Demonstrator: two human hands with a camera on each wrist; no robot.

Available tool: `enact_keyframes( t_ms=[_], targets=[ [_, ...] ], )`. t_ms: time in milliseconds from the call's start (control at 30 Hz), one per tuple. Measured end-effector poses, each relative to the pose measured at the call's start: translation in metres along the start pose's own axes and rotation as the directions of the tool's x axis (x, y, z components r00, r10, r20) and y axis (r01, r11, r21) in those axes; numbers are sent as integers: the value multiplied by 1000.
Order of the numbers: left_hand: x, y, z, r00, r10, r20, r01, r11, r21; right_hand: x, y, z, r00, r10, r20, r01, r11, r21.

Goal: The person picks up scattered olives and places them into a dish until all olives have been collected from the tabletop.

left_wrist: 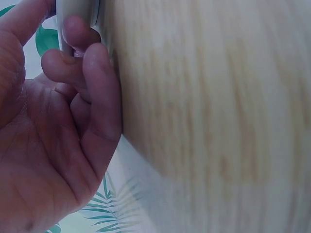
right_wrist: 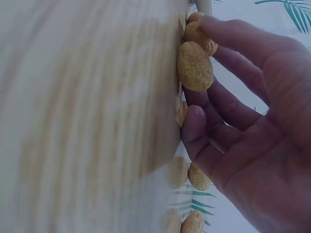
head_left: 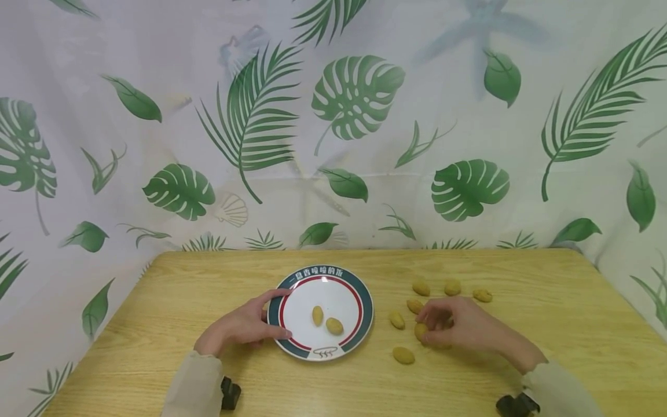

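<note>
My left hand [head_left: 242,323] grips the left rim of a round white plate [head_left: 325,289] with a dark blue-green border and a red ring. Its thumb lies over the rim while other fingers curl at the side. Two tan oval, wrinkled nut-like pieces [head_left: 334,326] lie on the plate. Over the table to the right, my right hand [head_left: 464,327] pinches a similar nut-like piece [head_left: 421,331] between thumb and fingers, low at the tabletop. In the right wrist view, another nut-like piece [right_wrist: 195,66] sits close in front of that thumb.
Several more nut-like pieces surround the right hand: one piece [head_left: 403,355] in front, one [head_left: 397,319] to its left, others [head_left: 452,286] behind. The wooden table [head_left: 208,278] meets a leaf-patterned cloth [head_left: 281,220] at its back edge.
</note>
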State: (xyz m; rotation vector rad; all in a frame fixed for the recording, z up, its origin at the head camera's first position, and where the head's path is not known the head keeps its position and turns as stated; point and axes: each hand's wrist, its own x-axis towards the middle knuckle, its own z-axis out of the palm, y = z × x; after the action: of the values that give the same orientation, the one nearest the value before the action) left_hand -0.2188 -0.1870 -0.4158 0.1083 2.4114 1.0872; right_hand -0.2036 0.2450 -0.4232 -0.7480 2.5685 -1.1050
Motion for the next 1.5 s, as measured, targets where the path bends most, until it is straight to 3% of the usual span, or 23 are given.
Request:
enact_keyframes(
  t_ms=[367, 700, 1000, 1133, 1367, 1500],
  targets=[
    [0, 1, 0, 1000, -12, -11, 13, 1000, 9, 0, 0, 0, 999, -29, -18, 29, 999, -14],
    [2, 1, -1, 1000, 1, -4, -1, 1000, 13, -4, -2, -1, 996, -10, -89, 8, 1000, -22],
    [2, 1, 0, 1000, 24, -6, -24, 1000, 11, 2, -14, -4, 975, -60, -215, 39, 994, -104],
    [1, 0, 1, 1000, 5, -9, -5, 1000, 6, 8, -19, 0, 962, -90, -257, 62, 992, -114],
    [1, 1, -1, 1000, -3, -15, 4, 1000, 14, 17, -24, 6, 945, -132, -298, 104, 989, -106],
    [1, 1, -1, 1000, -4, -13, 4, 1000, 13, 22, -26, 9, 950, -117, -290, 98, 992, -81]
  ],
)
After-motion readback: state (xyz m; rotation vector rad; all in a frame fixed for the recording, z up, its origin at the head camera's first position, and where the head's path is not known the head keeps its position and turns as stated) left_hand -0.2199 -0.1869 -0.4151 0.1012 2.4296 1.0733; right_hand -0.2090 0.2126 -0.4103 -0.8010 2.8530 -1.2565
